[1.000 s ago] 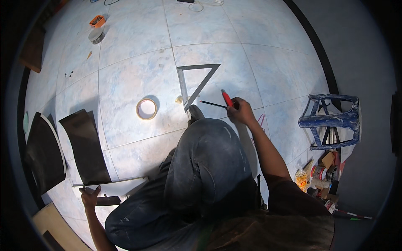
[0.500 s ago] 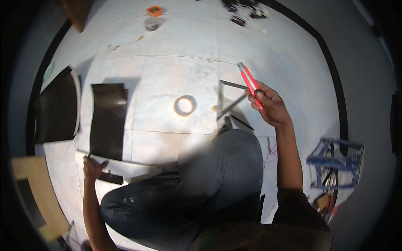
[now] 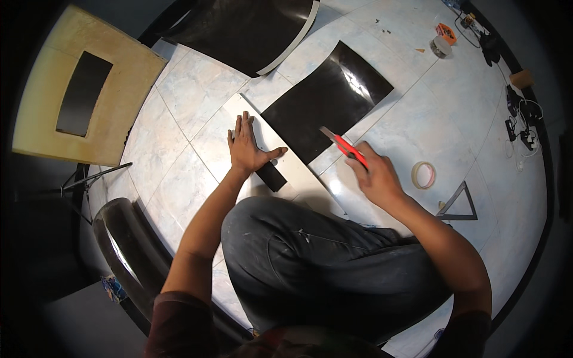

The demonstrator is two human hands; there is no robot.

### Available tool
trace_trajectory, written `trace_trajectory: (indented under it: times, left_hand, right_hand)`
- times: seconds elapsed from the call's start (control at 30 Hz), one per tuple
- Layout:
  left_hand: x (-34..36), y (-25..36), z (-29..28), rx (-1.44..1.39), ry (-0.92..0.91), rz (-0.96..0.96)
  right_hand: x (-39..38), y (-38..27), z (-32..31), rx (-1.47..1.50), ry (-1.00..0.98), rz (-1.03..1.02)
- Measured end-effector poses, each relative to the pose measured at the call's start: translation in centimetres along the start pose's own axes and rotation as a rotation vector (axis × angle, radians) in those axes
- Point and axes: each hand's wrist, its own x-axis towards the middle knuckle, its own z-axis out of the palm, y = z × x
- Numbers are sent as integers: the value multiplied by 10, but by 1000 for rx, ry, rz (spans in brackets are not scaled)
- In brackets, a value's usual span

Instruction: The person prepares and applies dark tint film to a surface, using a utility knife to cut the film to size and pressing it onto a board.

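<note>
Red cutter (image 3: 346, 148): rear handle hidden inside the right hand (image 3: 377, 176) | black sheet (image 3: 328, 98): whether its near edge runs under the white board (image 3: 307, 182), unclear | small black piece (image 3: 273, 178): upper end covered by the left hand (image 3: 248, 149) | curved black panel (image 3: 245, 30): cut off by the top edge | dark specks (image 3: 382, 27): too small to identify

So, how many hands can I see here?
2. The left hand is spread on the white strip; the right hand holds the red cutter, its tip over the black sheet. No others show.
</note>
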Motion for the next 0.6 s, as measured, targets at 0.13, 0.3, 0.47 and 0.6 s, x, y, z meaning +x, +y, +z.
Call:
trace_trajectory:
  times: [0.13,0.3,0.47,0.6]
  left_hand:
    - [-8,-6,13,-66,105,24]
    - [-4,-6,25,-80,145,77]
    - [-3,-11,24,-80,159,81]
    - [-3,-14,22,-66,153,84]
  right_hand:
    - [65,-36,62,-143,-48,-69]
    - [113,-37,123,-227,4,-207]
    - [136,-46,149,-269,-36,-188]
    - [141,-45,157,-343,5,-284]
